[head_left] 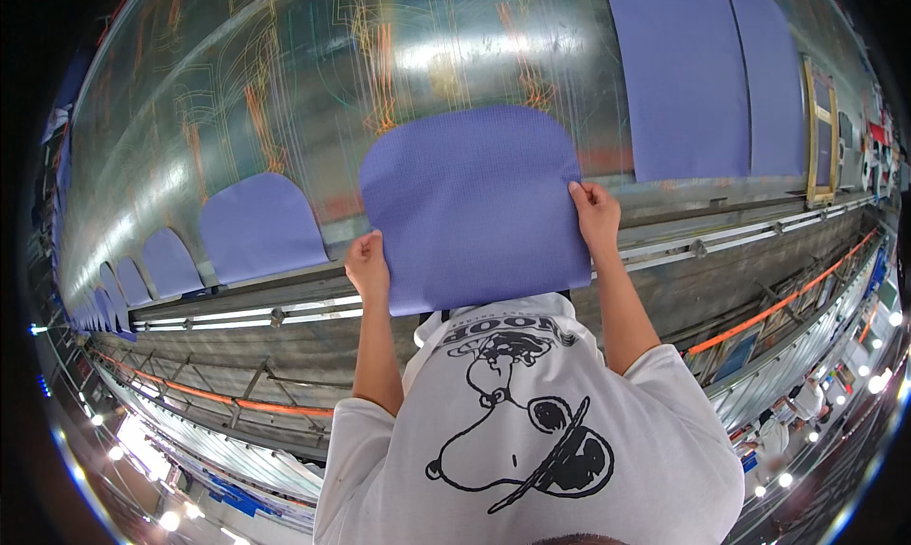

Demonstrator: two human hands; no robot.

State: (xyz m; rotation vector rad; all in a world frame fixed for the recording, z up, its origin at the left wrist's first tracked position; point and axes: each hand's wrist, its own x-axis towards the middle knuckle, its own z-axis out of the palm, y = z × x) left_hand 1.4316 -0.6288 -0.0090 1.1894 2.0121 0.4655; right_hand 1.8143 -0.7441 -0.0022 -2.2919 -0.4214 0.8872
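Between my two hands is a purple fabric piece with rounded far corners and a straight near edge. My left hand pinches its left side edge, and my right hand pinches the right side edge a little higher up. The piece lies over the near edge of a long shiny metal table, its near edge close to my shirt. On the table to the left is a similar rounded purple piece, with several more in a row beyond it. Larger purple panels lie to the right.
A wooden-framed screen rests on the table at the far right. Metal rails run along the table's near side. Orange and yellow marks streak the table surface. Behind me are an orange bar and people at the lower right.
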